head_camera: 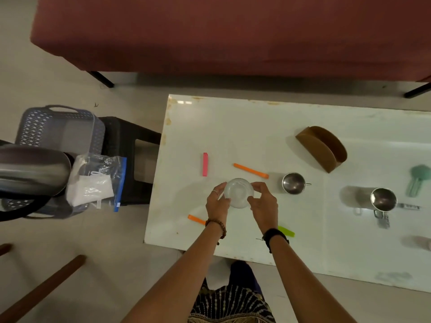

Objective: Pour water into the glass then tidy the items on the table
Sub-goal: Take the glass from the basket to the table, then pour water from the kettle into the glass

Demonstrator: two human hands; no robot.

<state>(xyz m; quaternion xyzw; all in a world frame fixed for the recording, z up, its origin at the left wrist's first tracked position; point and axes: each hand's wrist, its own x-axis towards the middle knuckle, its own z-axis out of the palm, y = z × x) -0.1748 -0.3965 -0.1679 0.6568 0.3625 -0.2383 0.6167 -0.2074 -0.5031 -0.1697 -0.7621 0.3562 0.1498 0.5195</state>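
Note:
A clear glass [238, 192] stands upright on the white table [233, 136], seen from above. My left hand [218, 202] grips its left side and my right hand [263, 202] grips its right side. I cannot tell whether there is water in it. Around it lie a pink clip [205, 164], an orange clip [251, 170], a second orange clip [196, 219] partly behind my left wrist, and a green clip [286, 231] partly behind my right wrist. A small steel cup [293, 183] and a larger steel mug [382, 199] stand to the right.
A brown curved holder [323, 148] sits at the back right and a mint-green utensil [417, 180] near the right edge. Left of the table a black stool [133, 145], a blue-grey basket [58, 129] with a zip bag [95, 180] and a large steel vessel [30, 170]. A maroon sofa [233, 33] lies beyond.

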